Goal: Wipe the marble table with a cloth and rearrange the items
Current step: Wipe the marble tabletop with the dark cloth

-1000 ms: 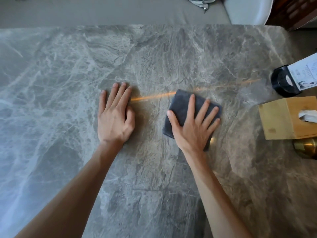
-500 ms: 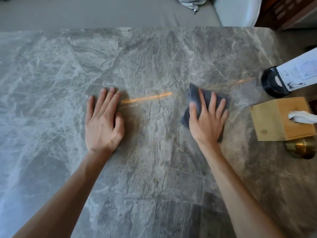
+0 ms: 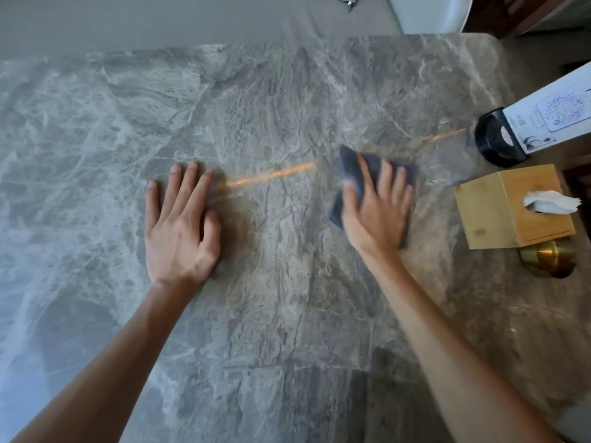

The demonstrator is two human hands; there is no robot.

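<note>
The grey marble table (image 3: 271, 314) fills the view. My right hand (image 3: 377, 212) presses flat, fingers spread, on a folded dark grey cloth (image 3: 350, 169) right of centre, and the cloth shows around the fingers. My left hand (image 3: 180, 222) lies flat on the bare marble left of centre, fingers straight. A wooden tissue box (image 3: 499, 209) with a white tissue sticking out stands at the right edge, just right of the cloth. Behind the box is a white card in a black stand (image 3: 499, 139). A brass object (image 3: 550, 259) sits in front of the box.
A thin orange streak of light (image 3: 271, 175) runs across the marble between my hands. Beyond the far table edge is a grey seat (image 3: 192, 20) and a white chair (image 3: 428, 11). The table's right corner is rounded.
My right hand has slid the cloth to the right, toward the tissue box, and one cloth edge has folded up. My left hand has stayed flat in place.
</note>
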